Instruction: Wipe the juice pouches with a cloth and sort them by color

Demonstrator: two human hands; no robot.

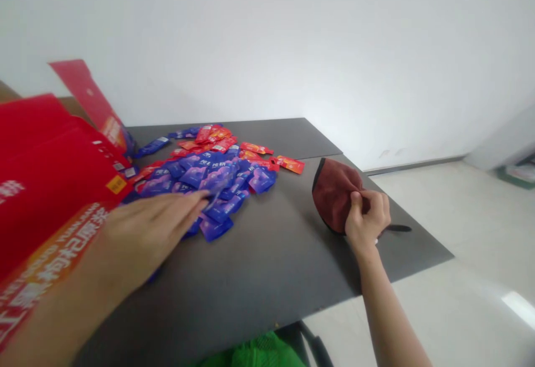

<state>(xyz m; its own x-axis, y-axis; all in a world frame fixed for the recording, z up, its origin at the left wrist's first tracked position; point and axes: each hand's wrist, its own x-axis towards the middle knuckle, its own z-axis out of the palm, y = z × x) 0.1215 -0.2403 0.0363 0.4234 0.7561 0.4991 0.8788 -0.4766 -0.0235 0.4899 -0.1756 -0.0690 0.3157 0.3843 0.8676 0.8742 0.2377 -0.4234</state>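
Head camera: a dark grey tabletop [259, 266] runs back to a white wall [267, 43], its right edge slanting past the right hand [368, 216] with pale floor [472, 222] beyond. Bare surface lies between the sachet heap and the brown cloth pouch [336, 191], and along the front edge; the left side is crowded by a red printed carton [54, 149].

Slanting across the carton's orange band is 黑枸杞原浆, with "YUAN JIANG" legible in smaller letters above; a small yellow-orange label [116, 184] sits near its edge. White characters mark the blue sachets [200, 174], too soft to read surely. Red-orange sachets [215, 135] lie mostly behind them, a few strung out to the right.

The pouch, trimmed in black, is on the right part of the table; its trimmed edge faces the heap, and its inside is hidden, as is the carton's. The right hand pinches the pouch's cloth between thumb and fingers, a black cord [399, 227] trailing beyond. The left hand [156, 230], blurred, reaches in front of the carton, fingertips closed on one smeared blue sachet [217, 188] over the heap.
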